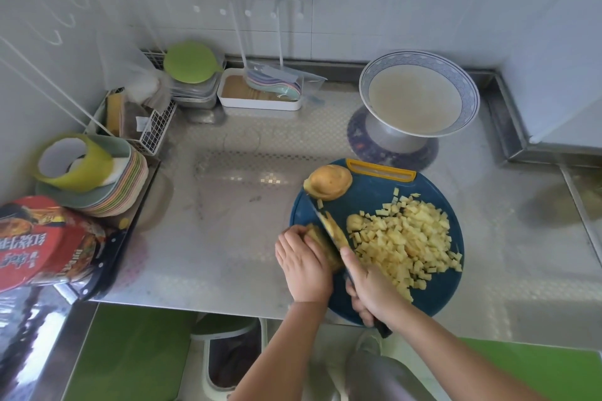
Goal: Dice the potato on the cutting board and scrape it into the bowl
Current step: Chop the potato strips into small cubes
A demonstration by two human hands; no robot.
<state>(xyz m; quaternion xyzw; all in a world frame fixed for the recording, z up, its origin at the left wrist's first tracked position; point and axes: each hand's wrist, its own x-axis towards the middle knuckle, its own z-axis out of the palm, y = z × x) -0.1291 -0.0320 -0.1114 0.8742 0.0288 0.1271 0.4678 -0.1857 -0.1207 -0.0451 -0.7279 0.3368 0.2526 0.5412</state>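
A round blue cutting board (368, 202) lies on the steel counter. A heap of yellow potato dice (407, 238) covers its right half. My left hand (303, 260) presses a potato piece (321, 239) down at the board's left edge. My right hand (371, 286) grips a knife (332, 228) whose blade cuts into that piece, beside my left fingers. Another potato chunk (328, 185) rests at the board's far left. Behind the board stands a white footed bowl with a blue rim (420, 94); it holds no potato.
A white tray of utensils (260, 91) and a wire rack (153, 127) line the back wall. Stacked plates with a green ring (97, 179) and a red snack bag (42, 244) sit at left. A bin (228, 361) stands below the counter edge.
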